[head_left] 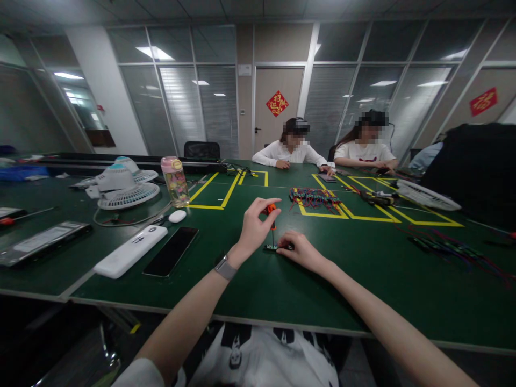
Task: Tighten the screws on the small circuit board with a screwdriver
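Observation:
My left hand (255,223) pinches the orange handle of a small screwdriver (271,214), held upright with its tip down on a small dark circuit board (271,248) lying on the green table (282,285). My right hand (300,250) lies on the table just right of that board, with its fingers closed on the board's edge and pressing it down. A grey watch band is on my left wrist.
To the left lie a white power bank (129,251), a black phone (171,250), a white earbud case (177,216), a drink bottle (174,181) and a white fan (123,189). Wired boards (316,199) sit ahead in yellow-taped squares. Two people sit across the table.

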{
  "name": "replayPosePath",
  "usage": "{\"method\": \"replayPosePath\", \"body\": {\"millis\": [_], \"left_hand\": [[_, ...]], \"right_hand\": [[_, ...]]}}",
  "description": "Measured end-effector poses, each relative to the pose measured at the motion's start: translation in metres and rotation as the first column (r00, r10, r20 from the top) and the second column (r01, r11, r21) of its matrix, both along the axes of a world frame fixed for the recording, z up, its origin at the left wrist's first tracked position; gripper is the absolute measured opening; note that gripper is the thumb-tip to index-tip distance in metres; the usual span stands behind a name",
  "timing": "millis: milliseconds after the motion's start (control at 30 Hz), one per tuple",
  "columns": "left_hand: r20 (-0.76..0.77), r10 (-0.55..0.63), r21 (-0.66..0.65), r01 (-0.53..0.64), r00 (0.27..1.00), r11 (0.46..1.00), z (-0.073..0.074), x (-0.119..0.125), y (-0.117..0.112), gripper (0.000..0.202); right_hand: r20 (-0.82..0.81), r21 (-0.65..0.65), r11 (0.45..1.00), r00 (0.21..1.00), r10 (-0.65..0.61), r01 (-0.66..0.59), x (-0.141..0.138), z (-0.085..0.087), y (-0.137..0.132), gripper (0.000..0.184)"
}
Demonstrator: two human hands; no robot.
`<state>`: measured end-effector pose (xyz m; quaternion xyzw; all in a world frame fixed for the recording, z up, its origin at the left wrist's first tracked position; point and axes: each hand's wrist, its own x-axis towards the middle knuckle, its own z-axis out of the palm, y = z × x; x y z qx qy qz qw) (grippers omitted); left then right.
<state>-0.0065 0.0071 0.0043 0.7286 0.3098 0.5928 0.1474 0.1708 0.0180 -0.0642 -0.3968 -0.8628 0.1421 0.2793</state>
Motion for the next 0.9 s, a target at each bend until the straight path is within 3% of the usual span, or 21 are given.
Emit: {"method": "replayPosePath", "body": {"millis": [100, 267, 433, 667, 900], "left_hand": [[-0.042, 0.060, 0.038, -0.058, 0.997, 0.998, 0.0015, -0.0002, -0.0024, 0.025], [-0.001, -0.087, -0.026, 0.087, 0.996, 0.996, -0.0009, 0.0005, 0.0007, 0.033], [-0.026, 0.060, 0.031, -0.059, 0.998, 0.998, -0.0010, -0.0004, 0.0016, 0.023], [0.016, -0.127, -0.062, 0.128, 0.992, 0.990, -0.0016, 0.0015, 0.0005, 0.035], [-0.023, -0.035, -0.035, 0.034, 0.999, 0.999, -0.0012, 0.0001, 0.0016, 0.032]], "right_hand": [[0.005, 0.009, 1.000, 1.000, 0.010, -0.010, -0.0002, 0.0004, 0.0000, 0.005], [0.028, 0.035, 0.999, 0.999, 0.033, -0.034, -0.0005, 0.0029, -0.0012, 0.003], [0.049, 0.059, 0.998, 0.998, 0.027, -0.030, -0.0009, 0.0047, -0.0026, 0.003], [0.046, 0.047, 0.998, 0.998, 0.043, -0.045, -0.0007, 0.0071, -0.0039, 0.002], [0.030, 0.031, 1.000, 1.000, -0.001, 0.000, -0.0002, 0.0032, -0.0018, 0.003]]}}
